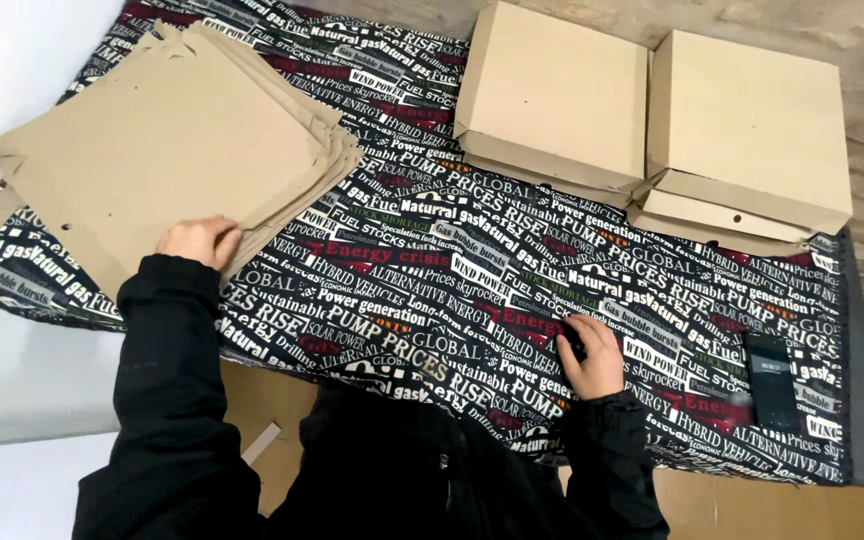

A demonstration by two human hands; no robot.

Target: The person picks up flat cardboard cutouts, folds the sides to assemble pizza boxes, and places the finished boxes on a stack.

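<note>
A stack of flat brown cardboard blanks [167,150] lies at the left end of a table covered in a black cloth with printed lettering [472,270]. My left hand [198,241] rests on the near corner of the stack, fingers curled over its edge. My right hand [592,355] lies on the cloth near the front edge, fingers bent, touching a small dark object that is mostly hidden under them. Both arms wear black sleeves.
Two folded brown cardboard boxes [552,95] [747,135] stand side by side at the back right. A dark phone-like device [772,380] lies at the right front of the cloth. Brown cardboard [262,410] covers the floor below the table edge.
</note>
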